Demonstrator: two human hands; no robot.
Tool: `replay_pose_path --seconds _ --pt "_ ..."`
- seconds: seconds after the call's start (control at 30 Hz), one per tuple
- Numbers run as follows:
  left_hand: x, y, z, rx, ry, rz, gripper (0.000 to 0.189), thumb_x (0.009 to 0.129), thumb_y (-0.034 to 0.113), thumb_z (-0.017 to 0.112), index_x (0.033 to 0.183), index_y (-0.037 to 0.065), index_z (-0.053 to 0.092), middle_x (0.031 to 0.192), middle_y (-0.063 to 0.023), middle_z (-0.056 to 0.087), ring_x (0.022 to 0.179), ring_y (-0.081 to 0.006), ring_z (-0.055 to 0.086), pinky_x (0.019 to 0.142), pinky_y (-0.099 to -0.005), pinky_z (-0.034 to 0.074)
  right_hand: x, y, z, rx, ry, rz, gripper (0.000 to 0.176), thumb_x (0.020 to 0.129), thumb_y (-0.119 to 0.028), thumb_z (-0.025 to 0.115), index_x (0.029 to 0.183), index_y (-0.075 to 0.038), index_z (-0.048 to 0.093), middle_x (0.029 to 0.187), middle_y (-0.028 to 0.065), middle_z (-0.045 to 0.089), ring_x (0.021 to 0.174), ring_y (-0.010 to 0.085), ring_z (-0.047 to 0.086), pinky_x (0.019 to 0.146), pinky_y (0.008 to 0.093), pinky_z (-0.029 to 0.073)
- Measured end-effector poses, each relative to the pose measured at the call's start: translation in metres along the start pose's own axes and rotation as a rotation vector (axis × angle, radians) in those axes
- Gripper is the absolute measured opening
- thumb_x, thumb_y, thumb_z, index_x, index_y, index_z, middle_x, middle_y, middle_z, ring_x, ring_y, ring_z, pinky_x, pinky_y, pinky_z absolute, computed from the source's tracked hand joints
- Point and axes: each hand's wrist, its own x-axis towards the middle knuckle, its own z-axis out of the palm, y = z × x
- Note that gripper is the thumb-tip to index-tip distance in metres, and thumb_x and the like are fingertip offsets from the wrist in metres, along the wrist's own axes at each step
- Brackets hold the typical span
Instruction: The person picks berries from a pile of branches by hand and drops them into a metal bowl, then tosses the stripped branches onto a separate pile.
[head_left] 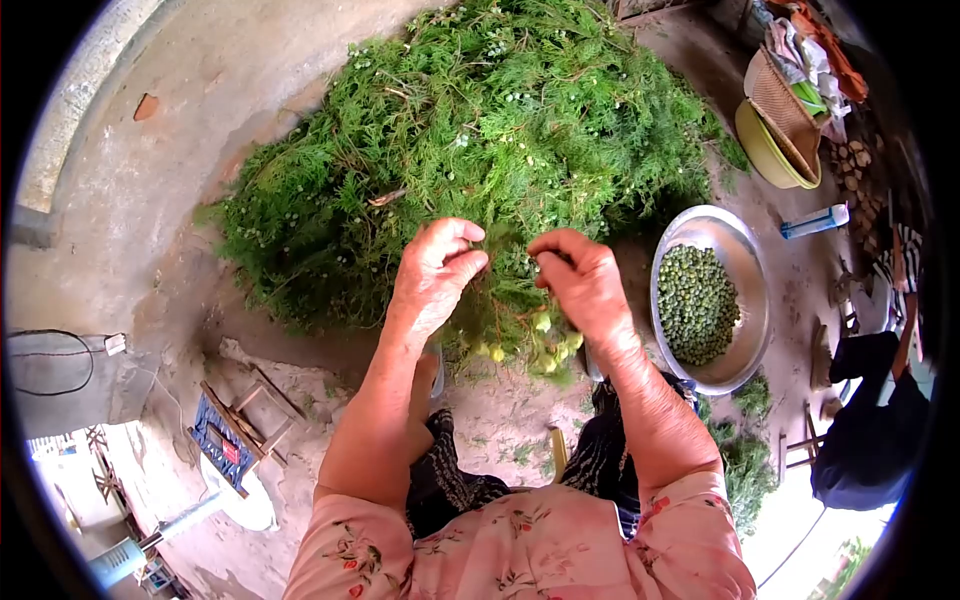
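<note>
A large heap of green branches [510, 130] with small pale berries lies on the ground ahead. My left hand [437, 268] is raised at the heap's near edge, thumb and fingertips bent close together; whether anything is between them is too small to tell. My right hand [580, 275], its fingers curled in a pinch, is at the upper end of a sprig [550, 345] that hangs blurred below it with yellow-green berries. Right of my right hand stands a metal basin [748, 290], with many round green berries [695, 305] inside.
A yellow basin [755, 150] and wicker basket [780, 105] with cloths stand at upper right, near a blue-and-white box [815, 221]. Another person in dark clothes [865, 430] sits at right. A small chair [222, 440] is at lower left. More greenery [742, 470] lies below the metal basin.
</note>
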Motion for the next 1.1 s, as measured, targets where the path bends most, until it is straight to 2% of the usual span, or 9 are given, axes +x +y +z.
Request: replay_pose_path --seconds 0.03,0.13,0.2,0.27,0.33,0.73,0.87,0.97,1.1 --pt "0.001 -0.003 0.001 -0.085 0.062 0.056 0.022 0.077 -0.005 0.061 0.097 0.001 0.054 0.077 -0.0027 0.059 0.072 -0.0069 0.054 0.066 -0.0201 0.045 0.002 -0.001 -0.002 0.207 -0.018 0.113 0.012 0.081 -0.005 0.052 0.090 -0.002 0.060 0.065 -0.0005 0.055 0.056 0.0044 0.049 0.051 0.0183 0.039" --pt "0.002 0.000 0.003 -0.174 0.139 0.130 0.021 0.077 -0.007 0.060 0.096 0.000 0.054 0.079 -0.0030 0.059 0.071 -0.0081 0.055 0.068 -0.0206 0.046 0.005 0.004 -0.002 0.545 -0.051 0.357 0.012 0.083 -0.007 0.054 0.092 -0.002 0.061 0.069 -0.0002 0.056 0.055 0.0063 0.049 0.050 0.0191 0.041" --pt "0.001 0.005 0.005 -0.278 0.102 0.081 0.020 0.077 -0.006 0.060 0.095 0.000 0.054 0.078 -0.0037 0.058 0.071 -0.0097 0.056 0.068 -0.0215 0.047 0.009 0.012 0.005 0.710 -0.060 0.321 0.017 0.084 -0.008 0.054 0.099 -0.001 0.057 0.074 0.0023 0.057 0.055 0.0085 0.051 0.047 0.0206 0.043" --pt "0.000 0.005 0.007 -0.287 0.068 0.111 0.019 0.078 -0.005 0.059 0.095 0.000 0.054 0.078 -0.0037 0.058 0.070 -0.0102 0.057 0.067 -0.0218 0.047 0.008 0.012 0.003 0.726 -0.017 0.375 0.021 0.085 -0.009 0.054 0.104 0.000 0.053 0.077 0.0043 0.056 0.055 0.0106 0.053 0.046 0.0217 0.043" --pt "0.000 0.006 0.009 -0.297 0.037 0.138 0.017 0.078 -0.004 0.059 0.094 0.000 0.054 0.078 -0.0038 0.058 0.070 -0.0107 0.057 0.067 -0.0221 0.047 0.012 0.015 0.003 0.793 0.159 0.237 0.020 0.087 -0.010 0.052 0.105 -0.001 0.052 0.076 0.0046 0.055 0.056 0.0111 0.054 0.046 0.0218 0.043" --pt "0.003 0.007 0.020 -0.107 0.040 0.108 0.015 0.076 0.000 0.063 0.089 0.002 0.055 0.083 -0.0044 0.056 0.076 -0.0123 0.057 0.067 -0.0248 0.047 0.002 0.002 0.007 0.637 -0.170 0.367 0.019 0.079 -0.019 0.066 0.088 -0.004 0.060 0.069 -0.0015 0.057 0.057 0.0056 0.051 0.050 0.0179 0.042" --pt "0.004 0.005 0.025 0.009 0.091 0.170 0.016 0.074 0.001 0.066 0.086 0.003 0.055 0.082 -0.0053 0.055 0.072 -0.0142 0.055 0.064 -0.0252 0.046 0.005 0.007 0.008 0.608 -0.074 0.409 0.014 0.079 -0.017 0.066 0.085 -0.005 0.062 0.070 -0.0025 0.058 0.057 0.0049 0.050 0.053 0.0180 0.042" --pt "0.005 0.011 0.025 -0.023 0.083 0.106 0.015 0.075 0.008 0.067 0.084 0.004 0.056 0.077 -0.0045 0.056 0.070 -0.0158 0.056 0.073 -0.0289 0.044 0.005 0.010 0.008 0.642 -0.041 0.361 0.010 0.080 -0.015 0.065 0.085 -0.006 0.064 0.070 -0.0031 0.059 0.058 0.0045 0.050 0.054 0.0183 0.043" --pt "0.005 0.014 0.024 0.302 0.105 0.275 0.018 0.079 0.017 0.065 0.081 0.001 0.059 0.071 -0.0028 0.058 0.069 -0.0128 0.052 0.072 -0.0276 0.044 0.005 0.009 0.010 0.768 -0.044 0.362 0.010 0.081 -0.014 0.064 0.084 -0.005 0.063 0.070 -0.0027 0.059 0.057 0.0050 0.050 0.054 0.0190 0.043"
